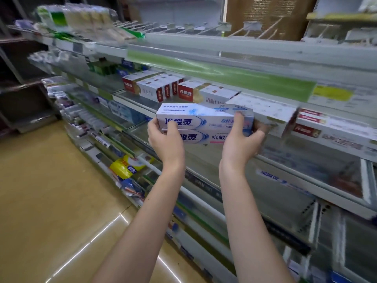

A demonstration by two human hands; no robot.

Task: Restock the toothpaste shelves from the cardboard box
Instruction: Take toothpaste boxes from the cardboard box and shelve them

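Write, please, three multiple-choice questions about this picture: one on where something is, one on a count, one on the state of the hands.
1. Where are the red-and-white toothpaste cartons?
A. on the floor
B. on the glass shelf behind the held boxes
C. in a basket

2. How many white-and-blue toothpaste boxes do the hands hold, stacked?
A. two
B. four
C. six

3. What is the state of the hands?
A. both hang free
B. only one hand grips
C. the left hand and the right hand each grip an end of the stack

Answers:
1 B, they lie in a row on the shelf.
2 A, one box lies upon another.
3 C, fingers curl round both ends.
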